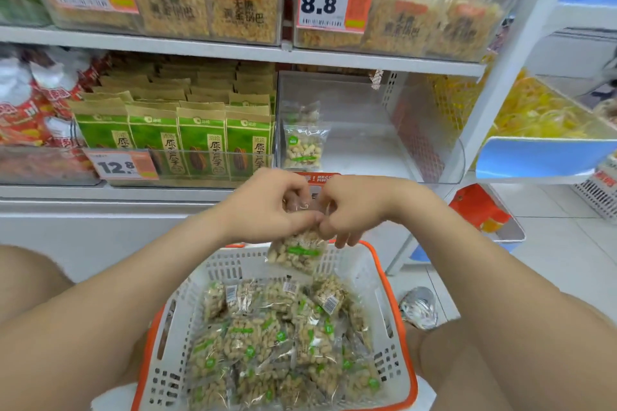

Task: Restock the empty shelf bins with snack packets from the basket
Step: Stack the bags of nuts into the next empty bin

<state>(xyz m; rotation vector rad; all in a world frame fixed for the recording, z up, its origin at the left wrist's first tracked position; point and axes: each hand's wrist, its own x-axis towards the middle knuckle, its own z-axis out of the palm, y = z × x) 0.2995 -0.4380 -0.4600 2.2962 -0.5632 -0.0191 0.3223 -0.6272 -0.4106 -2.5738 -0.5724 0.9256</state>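
Note:
A white basket with an orange rim (394, 294) stands between my knees and holds several clear peanut packets (277, 344) with green labels. Above its far edge hangs one peanut packet (297, 252). My left hand (267, 207) and my right hand (350, 210) both pinch its top edge, knuckles almost touching. Straight ahead on the lower shelf is a clear bin (367, 130), with two upright peanut packets (303, 147) at its front left corner and bare floor beside them.
Green sunflower-seed bags (200, 143) fill the bin to the left, behind a 12.8 price tag (122, 165). Rice-crisp packs sit on the shelf above with 8.8 tags. A white shelf upright (500, 77) stands at the right. A silvery wrapper (419, 307) lies on the floor.

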